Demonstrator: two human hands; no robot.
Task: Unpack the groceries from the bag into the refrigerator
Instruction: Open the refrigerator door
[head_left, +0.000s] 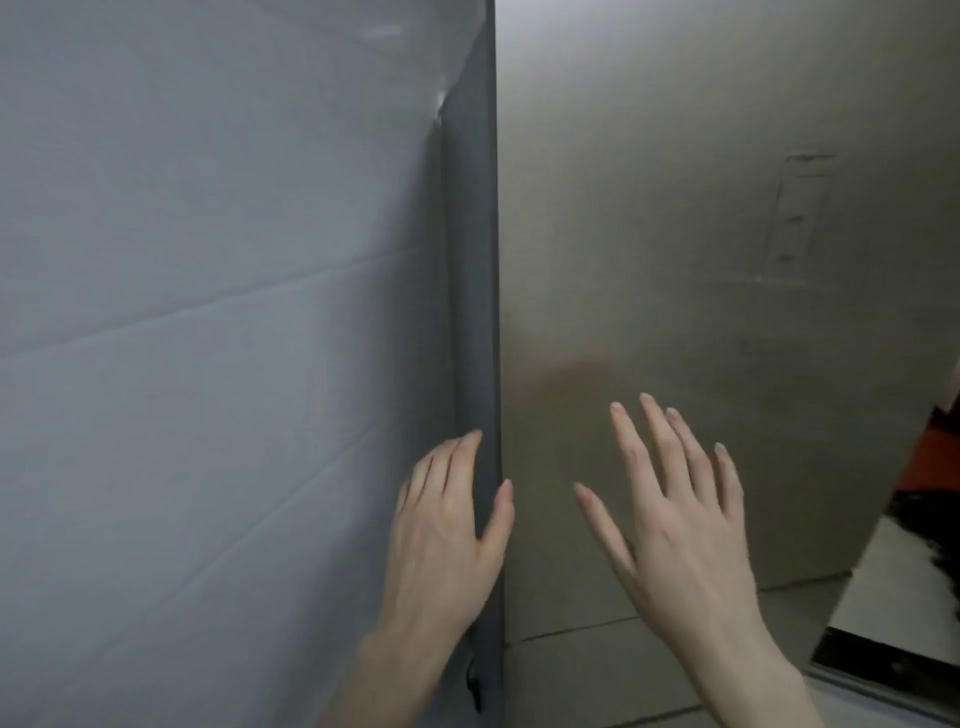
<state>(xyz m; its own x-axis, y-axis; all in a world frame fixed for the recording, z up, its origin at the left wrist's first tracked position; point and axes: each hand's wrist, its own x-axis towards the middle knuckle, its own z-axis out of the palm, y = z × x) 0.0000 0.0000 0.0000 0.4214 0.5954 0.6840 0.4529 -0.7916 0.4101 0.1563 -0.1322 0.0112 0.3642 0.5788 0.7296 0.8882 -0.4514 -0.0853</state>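
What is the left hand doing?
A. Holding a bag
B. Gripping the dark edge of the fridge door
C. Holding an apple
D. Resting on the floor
B. The left hand wraps around the dark edge of the fridge door, fingers on one side and thumb on the other, while the right hand is spread open and holds nothing.

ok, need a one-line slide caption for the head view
Left hand grips the dark edge of the refrigerator door; right hand hovers open before the steel front.

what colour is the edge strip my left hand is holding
Dark grey edge strip, left hand; head view.
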